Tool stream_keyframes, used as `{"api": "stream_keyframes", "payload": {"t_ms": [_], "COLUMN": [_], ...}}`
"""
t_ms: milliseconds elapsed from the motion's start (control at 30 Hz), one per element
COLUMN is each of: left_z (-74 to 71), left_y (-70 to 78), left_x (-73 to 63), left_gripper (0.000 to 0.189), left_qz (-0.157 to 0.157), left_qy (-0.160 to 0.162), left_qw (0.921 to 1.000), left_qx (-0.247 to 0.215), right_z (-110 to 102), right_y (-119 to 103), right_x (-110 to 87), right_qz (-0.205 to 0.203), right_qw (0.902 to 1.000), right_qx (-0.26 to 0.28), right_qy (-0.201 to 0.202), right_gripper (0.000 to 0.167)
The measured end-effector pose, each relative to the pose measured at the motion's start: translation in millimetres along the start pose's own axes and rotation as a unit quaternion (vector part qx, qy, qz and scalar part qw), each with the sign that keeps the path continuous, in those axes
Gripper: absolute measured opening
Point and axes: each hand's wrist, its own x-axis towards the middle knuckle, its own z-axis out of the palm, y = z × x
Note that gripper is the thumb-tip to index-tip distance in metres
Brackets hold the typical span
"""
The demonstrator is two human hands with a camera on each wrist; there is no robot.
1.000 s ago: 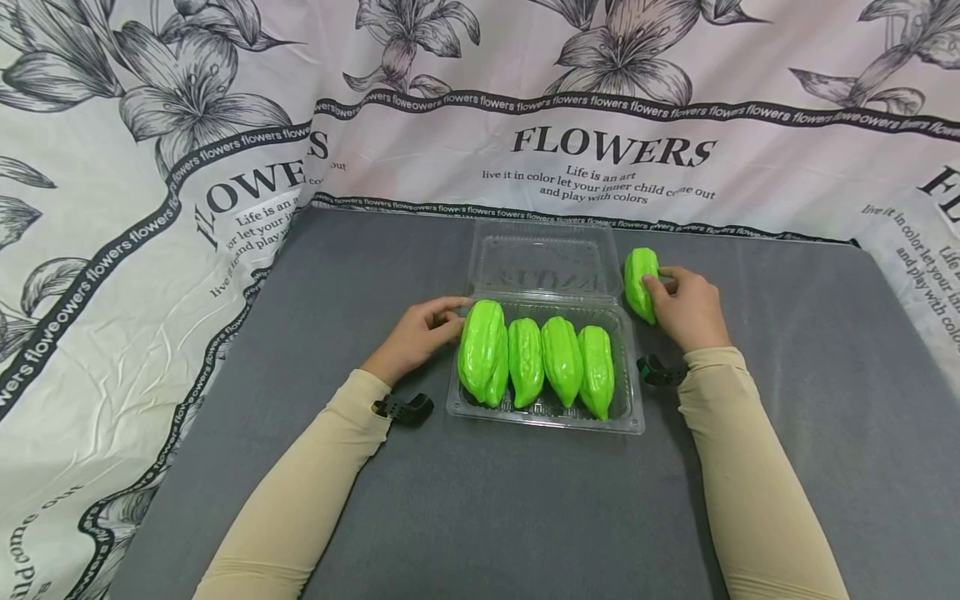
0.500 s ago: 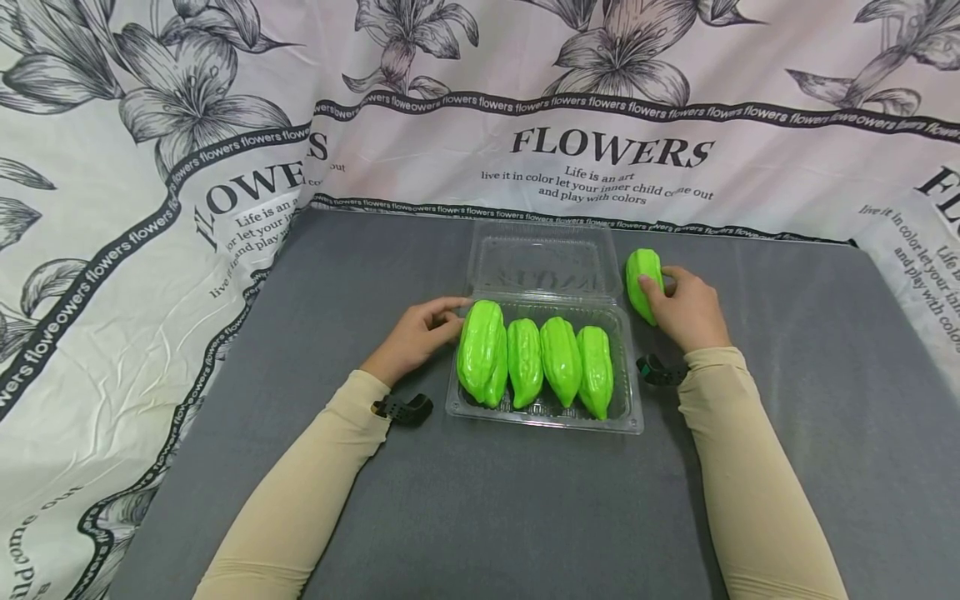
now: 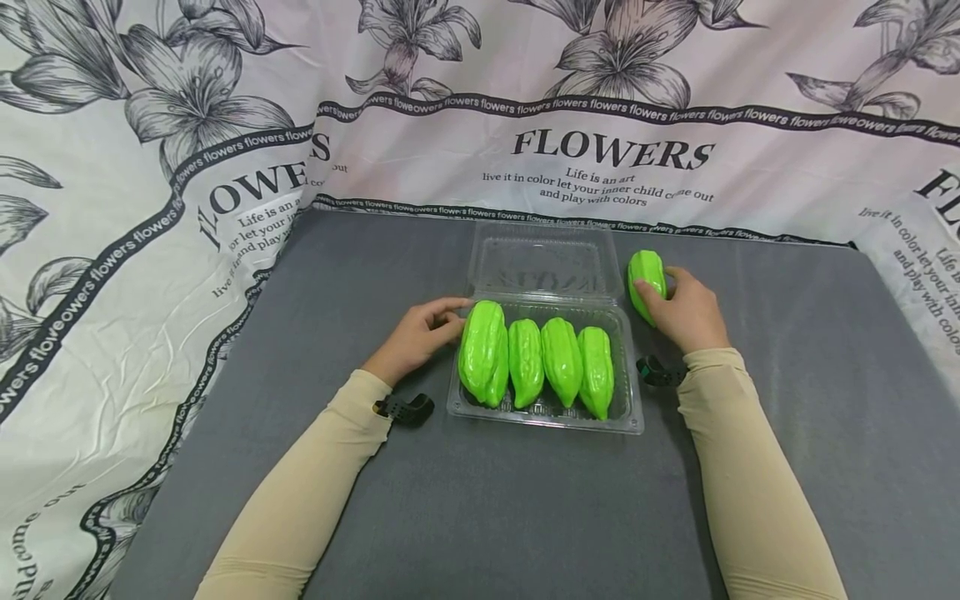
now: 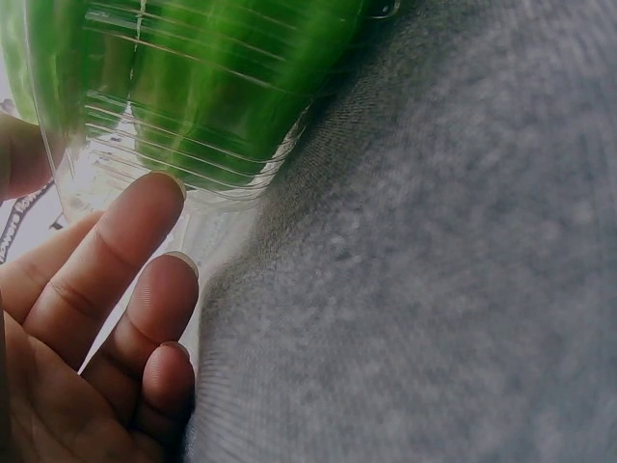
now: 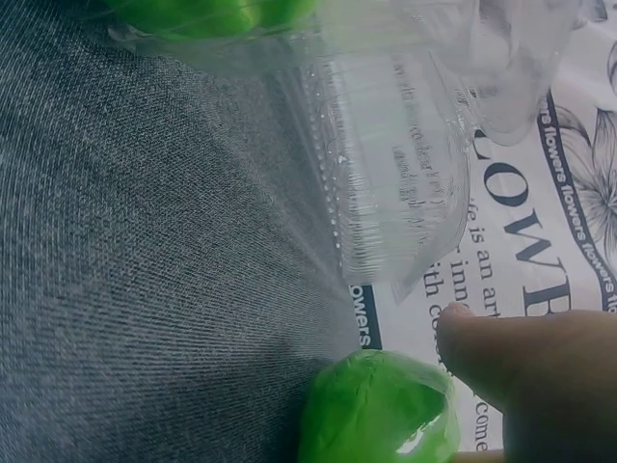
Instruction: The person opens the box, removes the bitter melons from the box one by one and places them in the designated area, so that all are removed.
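Right fingers (image 3: 683,278): pinching green fruit (image 3: 646,272), partly hidden | left fingers (image 4: 111,236): loose, perhaps touching box (image 3: 543,422)

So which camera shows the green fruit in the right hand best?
The head view: most of the green fruit shows, the right hand holding it. The right wrist view catches one end, cut off at the bottom. The left wrist view shows other fruits in the clear box, not this one.
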Motion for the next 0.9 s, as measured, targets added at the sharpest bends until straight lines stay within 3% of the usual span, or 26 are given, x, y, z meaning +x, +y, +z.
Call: {"api": "stream_keyframes", "payload": {"t_ms": [400,900], "left_z": [0.3,-0.1], "left_y": [1.0,0.1], "left_x": [3.4,0.6], "left_gripper": [0.045,0.044], "left_qz": [-0.002,-0.005], "left_qy": [-0.004,0.003], "left_qw": [1.0,0.9999], "left_qx": [-0.001,-0.009], "right_z": [-12.2,-39.3], "right_y": [-4.8,-51.6], "right_x": [-1.7,-34.5], "right_qz": [0.011,-0.055], "right_qw": [0.9972,0.9972], "right_qx": [-0.05,-0.045], "right_qy": [0.054,0.023], "right_gripper": [0.095,0.084]}}
